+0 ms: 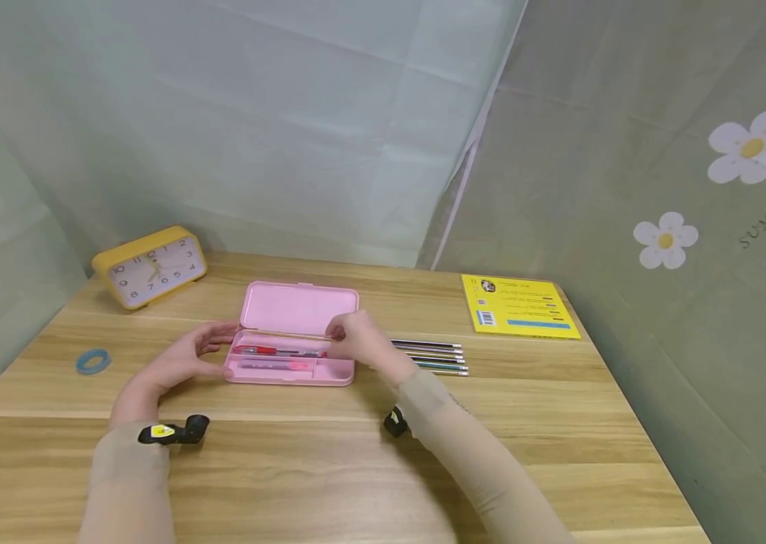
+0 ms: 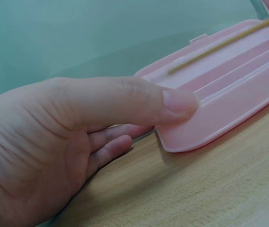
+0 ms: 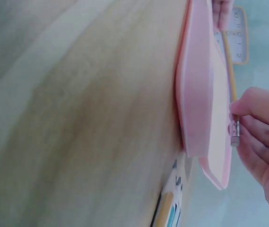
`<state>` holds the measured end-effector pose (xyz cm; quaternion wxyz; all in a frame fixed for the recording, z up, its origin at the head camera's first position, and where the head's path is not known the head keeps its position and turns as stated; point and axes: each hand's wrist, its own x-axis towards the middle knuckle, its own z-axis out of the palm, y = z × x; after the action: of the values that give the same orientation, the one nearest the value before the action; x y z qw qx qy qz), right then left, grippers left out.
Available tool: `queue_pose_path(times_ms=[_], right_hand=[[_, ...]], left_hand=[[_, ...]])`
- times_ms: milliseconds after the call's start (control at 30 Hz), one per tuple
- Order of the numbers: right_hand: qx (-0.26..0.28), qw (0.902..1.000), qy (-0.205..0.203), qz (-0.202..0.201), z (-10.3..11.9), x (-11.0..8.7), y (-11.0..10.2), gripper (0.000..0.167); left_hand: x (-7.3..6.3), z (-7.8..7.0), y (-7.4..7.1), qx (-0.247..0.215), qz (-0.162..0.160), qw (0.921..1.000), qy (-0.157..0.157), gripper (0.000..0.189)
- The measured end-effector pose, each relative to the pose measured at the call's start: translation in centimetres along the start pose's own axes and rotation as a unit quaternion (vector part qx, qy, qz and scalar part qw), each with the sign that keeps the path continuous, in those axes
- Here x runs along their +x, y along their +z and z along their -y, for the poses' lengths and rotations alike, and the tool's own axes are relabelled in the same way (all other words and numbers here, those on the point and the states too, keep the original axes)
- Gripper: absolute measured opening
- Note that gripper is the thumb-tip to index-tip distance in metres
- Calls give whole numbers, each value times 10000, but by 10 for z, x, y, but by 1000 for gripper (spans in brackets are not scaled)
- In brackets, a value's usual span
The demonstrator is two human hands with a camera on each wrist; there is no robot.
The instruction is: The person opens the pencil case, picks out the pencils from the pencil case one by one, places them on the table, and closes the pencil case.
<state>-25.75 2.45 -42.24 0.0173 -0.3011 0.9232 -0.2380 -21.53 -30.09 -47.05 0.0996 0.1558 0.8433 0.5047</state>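
Note:
A pink pencil case (image 1: 298,302) lies with its lid raised on the table. My left hand (image 1: 182,359) holds its left end, thumb at the near corner and fingers toward the hinge side. My right hand (image 1: 359,340) pinches a yellow pencil (image 3: 230,71) close to its eraser end, thumb and fingers on the shaft. The pencil stretches leftward over the case (image 2: 229,113) near the hinge. Inside the long compartments lie a red pen (image 1: 264,350) and a pink pen (image 1: 274,365). The right hand hides part of the case's right end.
Several pencils (image 1: 433,358) lie side by side just right of the case. A yellow book (image 1: 519,306) is at the back right. At the back left stands a yellow alarm clock (image 1: 152,268), with a blue ring-shaped roll (image 1: 93,361) in front of it.

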Motion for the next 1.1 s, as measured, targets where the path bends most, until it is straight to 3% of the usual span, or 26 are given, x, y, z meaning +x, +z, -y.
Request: queue_pose_path(times_ms=[300, 533, 767, 1100], right_hand=[[443, 9952, -498, -723, -18, -12, -18, 13], [541, 9898, -798, -1044, -45, -25, -34, 12], [743, 9896, -873, -871, -73, -44, -56, 10], [1062, 9936, -251, -306, -108, -77, -84, 11]], left_hand=[[0, 2, 1, -1, -35, 10000, 72, 86], [0, 3, 1, -4, -21, 10000, 22, 87], [0, 4, 1, -20, -40, 10000, 53, 86], [-1, 0, 0, -59, 19, 10000, -42, 88]])
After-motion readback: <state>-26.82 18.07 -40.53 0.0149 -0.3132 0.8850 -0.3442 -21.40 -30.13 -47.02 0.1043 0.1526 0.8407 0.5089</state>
